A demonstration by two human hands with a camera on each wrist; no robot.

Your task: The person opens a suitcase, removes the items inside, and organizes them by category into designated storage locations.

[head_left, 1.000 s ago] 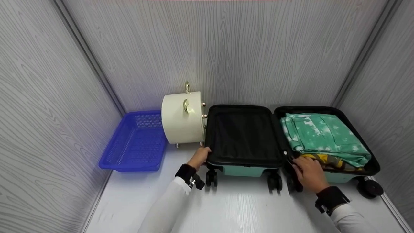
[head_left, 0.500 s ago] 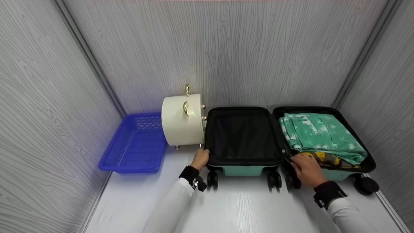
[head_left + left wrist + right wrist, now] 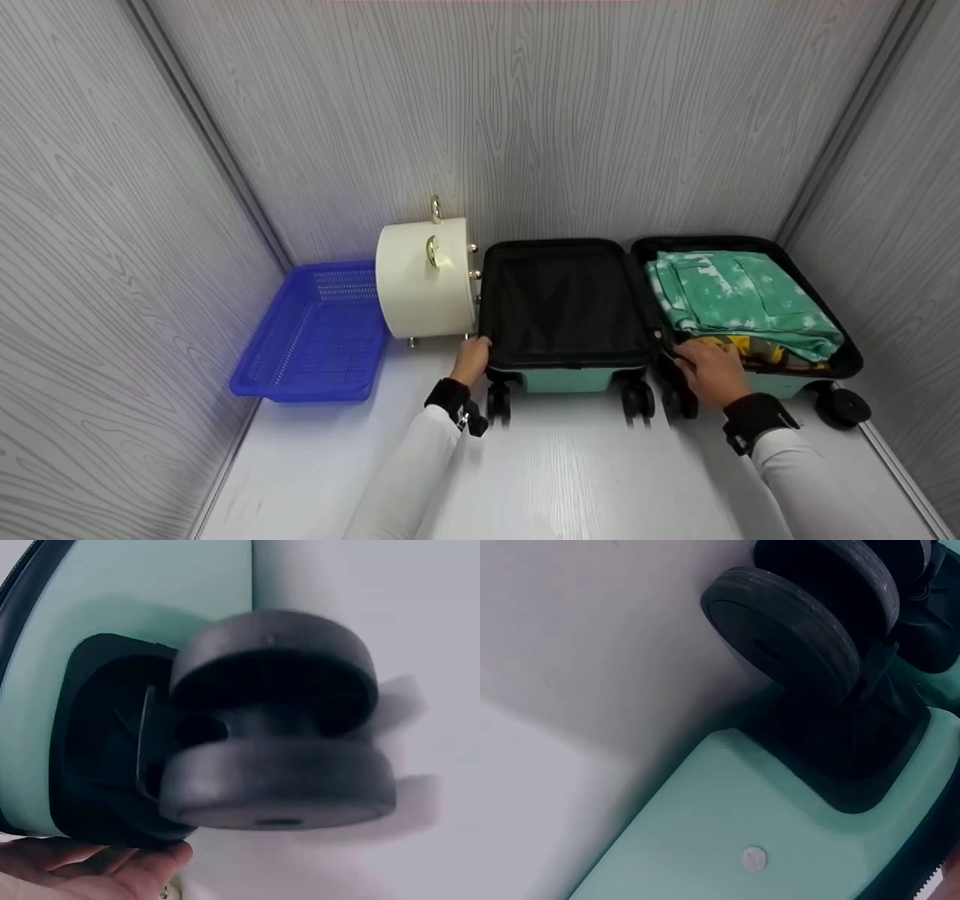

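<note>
A mint suitcase [image 3: 566,379] lies open on the white floor, black lining up. Its left half [image 3: 566,304] is empty. The right half [image 3: 844,367] holds folded green tie-dye clothes [image 3: 739,296] over a yellow patterned piece [image 3: 754,349]. My left hand [image 3: 472,358] grips the near left corner of the empty half. My right hand [image 3: 709,371] grips the near rim of the packed half, close to the hinge. The left wrist view shows a double wheel [image 3: 277,720], the mint shell [image 3: 135,607] and my fingers [image 3: 97,866] beneath it. The right wrist view shows another wheel [image 3: 795,622] and shell [image 3: 727,817].
A cream round case [image 3: 427,281] with gold fittings stands against the suitcase's left side. Left of it sits a blue plastic basket [image 3: 315,334]. Grey wood-grain walls close in at the back and both sides. White floor [image 3: 570,480] lies in front of the wheels.
The open suitcase has slid a little away from me toward the back wall, with both hands still on its near edge. The basket and cream case have stayed put.
</note>
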